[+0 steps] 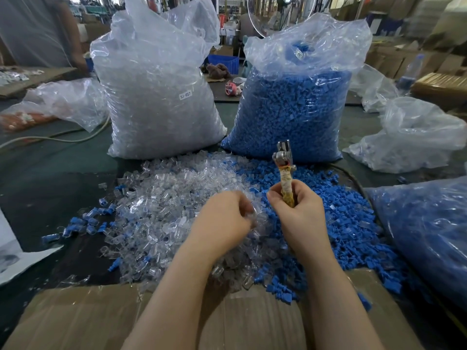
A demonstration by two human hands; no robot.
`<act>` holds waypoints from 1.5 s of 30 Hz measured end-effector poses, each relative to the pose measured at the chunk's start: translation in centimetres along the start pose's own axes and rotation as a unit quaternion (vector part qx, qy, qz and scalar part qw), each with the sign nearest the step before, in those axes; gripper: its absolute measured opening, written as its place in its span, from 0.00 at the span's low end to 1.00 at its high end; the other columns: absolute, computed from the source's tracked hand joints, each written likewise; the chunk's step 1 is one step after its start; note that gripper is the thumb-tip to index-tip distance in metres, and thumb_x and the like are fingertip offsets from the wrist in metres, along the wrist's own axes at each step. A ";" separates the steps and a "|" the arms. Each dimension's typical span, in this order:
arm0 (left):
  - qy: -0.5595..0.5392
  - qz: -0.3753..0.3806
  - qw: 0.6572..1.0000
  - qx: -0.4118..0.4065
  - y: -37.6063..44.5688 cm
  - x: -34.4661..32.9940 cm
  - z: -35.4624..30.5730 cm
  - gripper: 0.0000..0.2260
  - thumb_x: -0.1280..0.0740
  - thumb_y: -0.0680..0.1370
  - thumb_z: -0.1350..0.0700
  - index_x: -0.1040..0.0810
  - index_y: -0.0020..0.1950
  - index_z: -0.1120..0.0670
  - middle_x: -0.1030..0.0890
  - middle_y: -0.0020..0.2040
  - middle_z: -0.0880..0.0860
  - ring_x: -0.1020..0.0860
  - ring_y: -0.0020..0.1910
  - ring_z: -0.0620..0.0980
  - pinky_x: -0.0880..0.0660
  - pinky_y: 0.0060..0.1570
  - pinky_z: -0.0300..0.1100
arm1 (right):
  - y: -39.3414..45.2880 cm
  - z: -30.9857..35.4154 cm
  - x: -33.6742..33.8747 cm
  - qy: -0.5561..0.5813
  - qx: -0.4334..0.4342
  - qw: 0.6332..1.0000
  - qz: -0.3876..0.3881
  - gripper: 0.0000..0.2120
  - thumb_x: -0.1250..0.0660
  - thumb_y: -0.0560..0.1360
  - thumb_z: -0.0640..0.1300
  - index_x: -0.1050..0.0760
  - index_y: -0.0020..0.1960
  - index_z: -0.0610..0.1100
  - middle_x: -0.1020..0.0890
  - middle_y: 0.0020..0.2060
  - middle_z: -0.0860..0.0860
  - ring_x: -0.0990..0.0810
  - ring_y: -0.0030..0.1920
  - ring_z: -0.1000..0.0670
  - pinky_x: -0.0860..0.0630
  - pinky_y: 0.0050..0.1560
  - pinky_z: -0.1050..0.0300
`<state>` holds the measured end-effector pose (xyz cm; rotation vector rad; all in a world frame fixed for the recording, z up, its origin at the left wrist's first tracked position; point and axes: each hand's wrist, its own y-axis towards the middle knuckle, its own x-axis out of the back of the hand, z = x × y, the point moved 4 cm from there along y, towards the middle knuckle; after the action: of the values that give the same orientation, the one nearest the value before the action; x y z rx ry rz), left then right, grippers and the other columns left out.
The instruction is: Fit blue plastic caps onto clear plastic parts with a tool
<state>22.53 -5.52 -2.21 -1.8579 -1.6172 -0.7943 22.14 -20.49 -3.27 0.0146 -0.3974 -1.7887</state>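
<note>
A heap of clear plastic parts covers the table's middle, and a heap of blue caps lies to its right. My right hand grips the tape-wrapped handle of a metal tool, whose head points up and away. My left hand hovers over the clear heap with fingers curled; it seems to pinch a clear part, blurred by motion. Some assembled pieces with blue caps lie at the left of the heap.
A tall bag of clear parts and a tall bag of blue caps stand behind the heaps. Another blue-filled bag lies at right, crumpled bags beyond. A cardboard box flap is below my arms. A person stands far left.
</note>
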 end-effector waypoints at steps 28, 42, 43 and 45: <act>-0.532 -0.079 0.839 0.084 0.2 0.0 0.2 0.08 0.30 0.77 0.63 0.16 0.53 0.53 0.15 0.37 0.49 0.18 0.37 0.42 0.22 0.39 0.34 | -0.4 0.9 0.0 0.060 0.027 0.998 -0.020 0.06 0.30 0.77 0.40 0.23 0.43 0.49 0.21 0.32 0.57 0.26 0.32 0.58 0.27 0.35 0.66; -0.513 -0.126 0.846 0.072 -0.1 0.1 -0.5 0.04 0.28 0.75 0.65 0.17 0.48 0.59 0.15 0.35 0.52 0.17 0.34 0.44 0.21 0.36 0.34 | -0.4 0.8 -0.2 0.032 0.042 0.999 -0.013 0.06 0.30 0.77 0.44 0.24 0.43 0.51 0.21 0.35 0.51 0.26 0.33 0.57 0.26 0.36 0.60; -0.510 -0.125 0.848 0.071 -0.1 0.1 -0.6 0.03 0.28 0.75 0.65 0.17 0.47 0.60 0.15 0.35 0.53 0.17 0.34 0.44 0.21 0.35 0.34 | -0.4 0.8 -0.3 0.030 0.043 0.999 -0.012 0.06 0.30 0.77 0.43 0.24 0.44 0.51 0.20 0.36 0.52 0.26 0.33 0.58 0.26 0.36 0.59; -0.506 -0.125 0.851 0.070 -0.2 0.1 -0.7 0.03 0.28 0.74 0.66 0.17 0.47 0.61 0.15 0.36 0.55 0.16 0.34 0.45 0.22 0.35 0.34 | -0.5 0.9 -0.3 0.023 0.046 0.999 -0.012 0.06 0.30 0.77 0.44 0.24 0.44 0.51 0.21 0.34 0.54 0.27 0.32 0.58 0.27 0.35 0.60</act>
<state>22.25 -5.94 -1.64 -2.0994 -2.4723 0.3471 21.60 -19.92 -2.63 0.1264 -0.4476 -1.7893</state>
